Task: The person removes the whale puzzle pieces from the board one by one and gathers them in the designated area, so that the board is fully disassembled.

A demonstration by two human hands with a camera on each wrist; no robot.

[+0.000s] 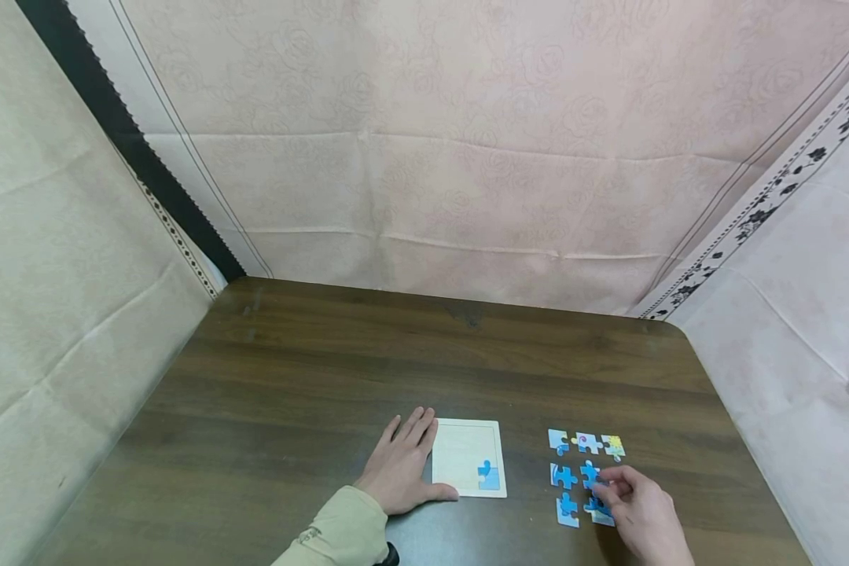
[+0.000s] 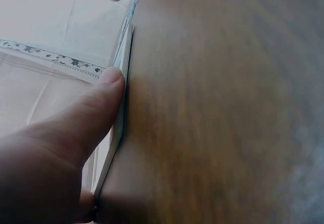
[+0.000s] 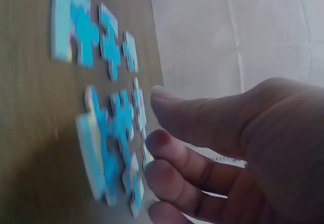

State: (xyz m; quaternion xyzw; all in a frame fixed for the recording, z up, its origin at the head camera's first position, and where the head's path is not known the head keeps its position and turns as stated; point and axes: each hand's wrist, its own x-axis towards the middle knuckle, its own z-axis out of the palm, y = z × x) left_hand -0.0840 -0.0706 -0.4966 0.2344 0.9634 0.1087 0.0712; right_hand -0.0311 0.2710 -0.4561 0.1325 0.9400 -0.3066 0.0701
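My left hand (image 1: 401, 468) lies with straight fingers along the left side of a white puzzle tray (image 1: 460, 440), thumb at its near edge. The thumb (image 2: 96, 105) touches the tray's side in the left wrist view. A blue puzzle piece (image 1: 490, 476) sits in the tray's near right corner. My right hand (image 1: 640, 503) hovers over the loose pieces at the right, fingertips close above a blue piece (image 1: 589, 472). In the right wrist view its thumb (image 3: 192, 117) and fingers stand apart with nothing between them. Part of the right-hand pieces is hidden under the hand.
Several loose puzzle pieces lie in rows right of the tray, among them a yellow-patterned one (image 1: 613, 446) at the back and a blue one (image 1: 567, 507) in front. The brown wooden table (image 1: 290, 377) is bordered by hanging pale cloths (image 1: 467, 196).
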